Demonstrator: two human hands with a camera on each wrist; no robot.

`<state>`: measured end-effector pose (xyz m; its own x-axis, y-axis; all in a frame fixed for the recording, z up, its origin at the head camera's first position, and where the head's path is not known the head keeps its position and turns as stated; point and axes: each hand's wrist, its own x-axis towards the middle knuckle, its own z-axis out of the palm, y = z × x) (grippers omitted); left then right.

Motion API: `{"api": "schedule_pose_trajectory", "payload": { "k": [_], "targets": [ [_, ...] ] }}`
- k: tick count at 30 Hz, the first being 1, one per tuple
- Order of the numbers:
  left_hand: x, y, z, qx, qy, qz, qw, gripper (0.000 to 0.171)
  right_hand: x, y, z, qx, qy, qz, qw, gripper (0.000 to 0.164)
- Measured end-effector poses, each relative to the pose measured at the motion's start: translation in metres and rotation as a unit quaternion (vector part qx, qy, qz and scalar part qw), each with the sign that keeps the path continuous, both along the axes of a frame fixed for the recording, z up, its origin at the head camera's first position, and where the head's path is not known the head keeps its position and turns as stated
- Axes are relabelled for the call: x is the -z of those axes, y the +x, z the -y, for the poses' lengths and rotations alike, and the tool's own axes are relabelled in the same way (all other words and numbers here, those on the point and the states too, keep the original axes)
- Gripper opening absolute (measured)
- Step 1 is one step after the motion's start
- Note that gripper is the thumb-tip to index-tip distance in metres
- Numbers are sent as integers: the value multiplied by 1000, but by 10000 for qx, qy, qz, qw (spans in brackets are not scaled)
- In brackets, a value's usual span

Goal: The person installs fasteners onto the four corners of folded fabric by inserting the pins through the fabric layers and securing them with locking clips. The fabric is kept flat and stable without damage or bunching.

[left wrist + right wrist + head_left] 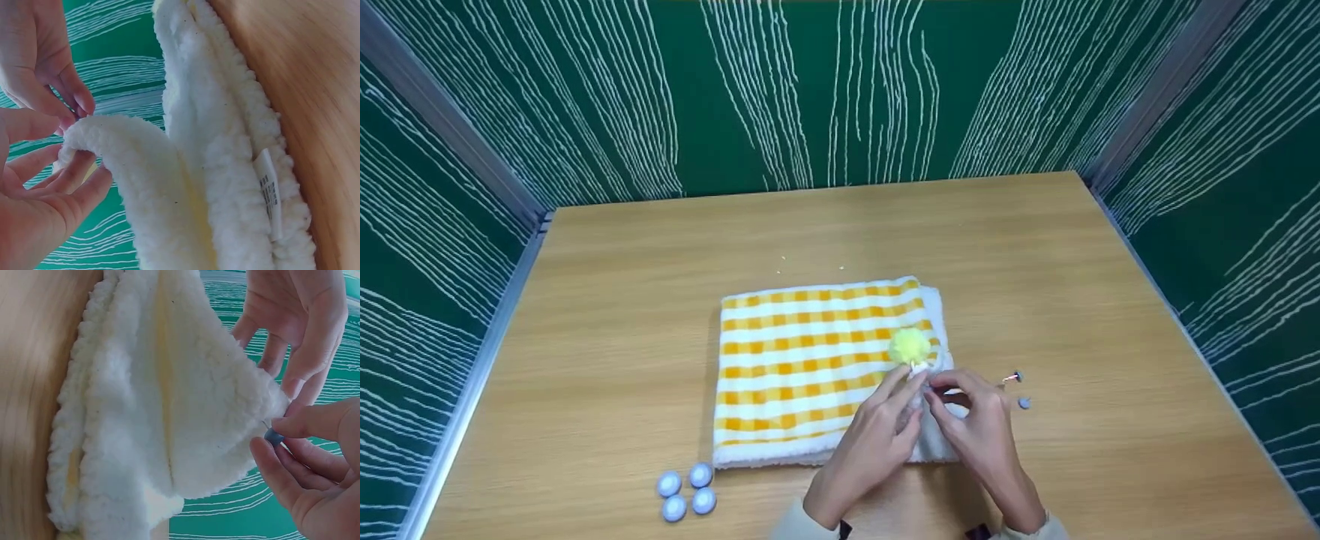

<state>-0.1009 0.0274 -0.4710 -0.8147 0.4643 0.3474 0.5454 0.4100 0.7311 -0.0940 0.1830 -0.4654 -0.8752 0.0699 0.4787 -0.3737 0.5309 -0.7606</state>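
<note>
A folded yellow-and-white checked fleece blanket (pixel 802 360) lies on the table, its white fleecy underside (pixel 152 185) lifted near the right corner. My left hand (pixel 874 431) grips that raised edge, fingers beneath the fleece. Between thumb and fingertips, my right hand (pixel 979 427) pinches a small blue-grey round-headed pin (pixel 273 436), whose thin metal point meets the fleece edge in the right wrist view. Just beyond both hands sits a fluffy yellow pompom (pixel 910 346) at the blanket's right side. How far the pin enters the cloth cannot be made out.
Several pale blue round pieces (pixel 687 493) stand at the table's front left. To the right of my right hand lie a small dark-headed piece (pixel 1018 376) and a small blue-grey bit (pixel 1024 403). A white printed label (pixel 269 194) sticks out of the fleece. Green walls border the table (pixel 607 300).
</note>
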Motion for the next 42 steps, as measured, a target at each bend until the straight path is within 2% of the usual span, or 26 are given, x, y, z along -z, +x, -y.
{"api": "schedule_pose_trajectory", "payload": {
  "k": [5, 10, 16, 19, 24, 29, 35, 42],
  "targets": [
    [2, 0, 0, 3, 95, -26, 10000, 47, -1, -1, 0, 29, -7, 108, 9999, 17],
    [2, 1, 2, -128, 131, 119, 9998, 50, -5, 3, -2, 133, -223, 48, 9997, 18],
    [0, 0, 3, -136, 82, 344, 9993, 50, -21, 10, 5, 119, -290, -55, 9995, 19],
    [0, 0, 3, -118, 71, 229, 9996, 49, -27, 10, 10, 155, -225, -37, 9996, 19],
    [1, 1, 1, -101, 97, 13, 9999, 47, -14, 5, 9, 205, -195, -5, 9996, 19],
    [2, 3, -1, 6, 139, 26, 9999, 48, -1, -1, 7, 177, -203, -7, 9996, 19],
    [3, 4, -1, 16, 98, 145, 9998, 50, 1, -2, 8, 263, -167, 188, 9993, 18],
    [4, 3, -2, -54, 97, -24, 9999, 48, 1, -2, 8, 258, -241, 247, 9991, 19]
  ]
}}
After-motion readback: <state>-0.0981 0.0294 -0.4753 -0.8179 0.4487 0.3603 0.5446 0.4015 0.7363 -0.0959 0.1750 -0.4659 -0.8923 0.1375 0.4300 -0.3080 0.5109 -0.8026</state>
